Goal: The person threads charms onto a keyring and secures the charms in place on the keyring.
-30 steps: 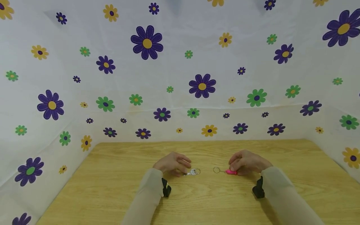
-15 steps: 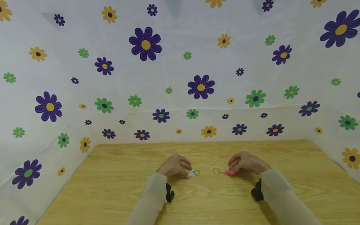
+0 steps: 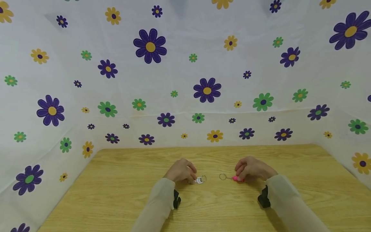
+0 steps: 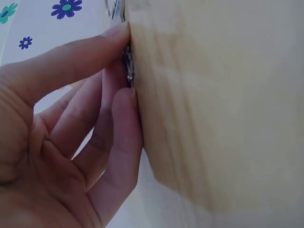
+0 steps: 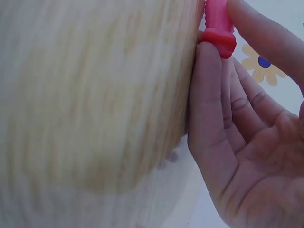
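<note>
In the head view a silver metal keychain (image 3: 199,180) with a split ring lies low at the table, its ring end to the right. My left hand (image 3: 181,171) pinches its left end. The left wrist view shows the thumb (image 4: 111,35) against the metal, and the fingers hide most of the piece. To the right is a pink keychain (image 3: 236,178), its chain and round ring stretched out leftward. My right hand (image 3: 252,168) holds its pink body; in the right wrist view the thumb presses one side and fingers sit under its wider end (image 5: 219,42).
Both keychains are on a light wood-grain table (image 3: 214,209), their rings facing each other across a small gap. A white cloth with printed flowers (image 3: 174,74) encloses the back and sides. Each wrist carries a black camera mount (image 3: 263,197).
My left hand has shifted slightly right along the silver keychain, its fingers now covering the left end that showed before. The right hand stays on the pink keychain, nearly still.
</note>
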Motion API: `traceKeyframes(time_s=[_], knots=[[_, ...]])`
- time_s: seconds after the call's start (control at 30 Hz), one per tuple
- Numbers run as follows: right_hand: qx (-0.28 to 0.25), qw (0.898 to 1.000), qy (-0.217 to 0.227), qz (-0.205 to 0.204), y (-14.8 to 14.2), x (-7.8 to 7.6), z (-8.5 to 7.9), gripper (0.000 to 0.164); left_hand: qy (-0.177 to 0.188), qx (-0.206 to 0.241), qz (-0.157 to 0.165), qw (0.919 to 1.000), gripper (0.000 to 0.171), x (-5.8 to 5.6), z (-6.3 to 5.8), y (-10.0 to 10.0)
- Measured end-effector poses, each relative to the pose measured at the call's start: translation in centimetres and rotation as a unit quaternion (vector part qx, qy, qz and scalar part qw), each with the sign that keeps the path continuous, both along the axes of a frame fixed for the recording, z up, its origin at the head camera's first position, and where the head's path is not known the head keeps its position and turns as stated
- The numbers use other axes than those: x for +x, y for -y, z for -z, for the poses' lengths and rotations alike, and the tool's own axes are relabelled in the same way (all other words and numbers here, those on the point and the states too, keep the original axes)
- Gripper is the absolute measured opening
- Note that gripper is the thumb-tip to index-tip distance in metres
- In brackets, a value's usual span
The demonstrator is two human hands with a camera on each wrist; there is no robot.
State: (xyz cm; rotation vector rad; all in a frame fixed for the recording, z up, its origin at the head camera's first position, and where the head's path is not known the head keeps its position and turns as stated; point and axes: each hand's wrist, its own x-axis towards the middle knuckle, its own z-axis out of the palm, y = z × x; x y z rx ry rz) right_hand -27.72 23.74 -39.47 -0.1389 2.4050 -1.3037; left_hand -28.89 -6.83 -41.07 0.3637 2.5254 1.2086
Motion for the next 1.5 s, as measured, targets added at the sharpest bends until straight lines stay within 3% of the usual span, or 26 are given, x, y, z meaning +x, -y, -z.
traceKeyframes(time_s=[0.13, 0.33, 0.53, 0.8, 0.87, 1.03, 1.1, 1.23, 1.37, 1.5], knots=[[0.005, 1.000, -0.001, 0.005, 0.2, 0.1, 0.0, 0.028, 0.001, -0.015, -0.003, 0.9999, 0.025, 0.0, -0.2, 0.0], [0.013, 1.000, 0.008, 0.014, 0.4, 0.1, 0.0, 0.024, 0.005, -0.040, 0.018, 0.9990, 0.021, 0.0, -0.7, -0.3], [0.031, 0.999, 0.017, 0.011, 0.7, 0.2, -0.1, 0.020, 0.010, -0.040, 0.037, 0.9985, 0.019, 0.2, -0.7, -0.3], [0.055, 0.998, 0.018, -0.013, 1.0, 0.3, -1.0, 0.015, -0.010, -0.033, 0.077, 0.9964, 0.010, 0.4, -0.8, -0.3], [0.044, 0.998, 0.025, -0.021, 1.0, 0.2, -1.2, 0.015, -0.003, -0.019, 0.080, 0.9966, 0.005, 0.4, -0.9, -0.3], [0.019, 0.998, 0.041, -0.036, 1.2, 0.2, -1.6, 0.013, 0.035, 0.028, 0.080, 0.9958, 0.025, 0.5, -1.2, -0.2], [0.014, 0.998, 0.045, -0.041, 1.2, 0.2, -1.6, 0.014, 0.059, 0.051, 0.077, 0.9940, 0.023, 0.5, -1.3, -0.1], [-0.014, 0.997, 0.060, -0.049, 1.0, 0.3, -1.4, 0.023, 0.095, 0.094, 0.073, 0.9884, 0.013, 0.7, -1.3, 0.0], [-0.042, 0.995, 0.066, -0.061, 0.9, 0.2, -1.2, 0.033, 0.114, 0.132, 0.069, 0.9823, 0.019, 0.7, -1.2, 0.1], [-0.046, 0.995, 0.062, -0.062, 0.9, 0.3, -1.2, 0.032, 0.139, 0.169, 0.065, 0.9736, 0.025, 0.7, -1.0, 0.2]])
